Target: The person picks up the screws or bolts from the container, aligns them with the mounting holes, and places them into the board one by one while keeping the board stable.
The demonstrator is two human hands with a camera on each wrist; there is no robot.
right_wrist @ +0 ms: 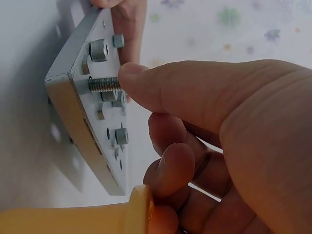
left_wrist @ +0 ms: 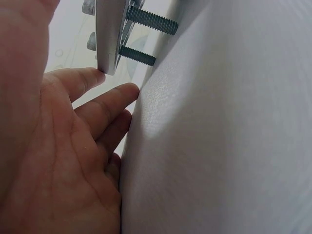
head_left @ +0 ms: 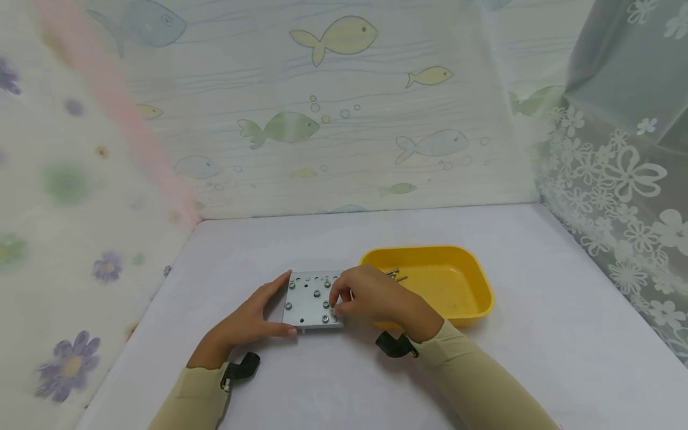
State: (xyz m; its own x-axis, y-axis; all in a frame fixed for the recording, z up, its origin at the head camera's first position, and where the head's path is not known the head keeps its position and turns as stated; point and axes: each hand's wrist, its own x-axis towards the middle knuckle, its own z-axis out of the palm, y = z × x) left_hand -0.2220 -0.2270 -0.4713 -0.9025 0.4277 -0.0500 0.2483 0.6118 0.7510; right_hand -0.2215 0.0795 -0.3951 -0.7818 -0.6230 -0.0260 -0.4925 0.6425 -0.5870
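Note:
A silver metal plate (head_left: 306, 307) with several socket-head screws (right_wrist: 99, 50) in its holes stands slightly raised over the table. Threaded ends (left_wrist: 152, 20) stick out beneath it in the left wrist view. My left hand (head_left: 249, 316) spans the plate's left side, thumb at the near edge and a fingertip at the far corner. My right hand (head_left: 376, 295) is over the plate's right side and pinches a screw (right_wrist: 104, 84), whose bare thread enters a hole near the corner. The thumb hides its head.
A yellow tray (head_left: 486, 286) stands right of the plate, partly behind my right hand and forearm. A few loose screws (head_left: 395, 273) lie at its left side. A white cloth covers the table (head_left: 252, 251); a fish-patterned curtain (head_left: 344, 167) hangs behind.

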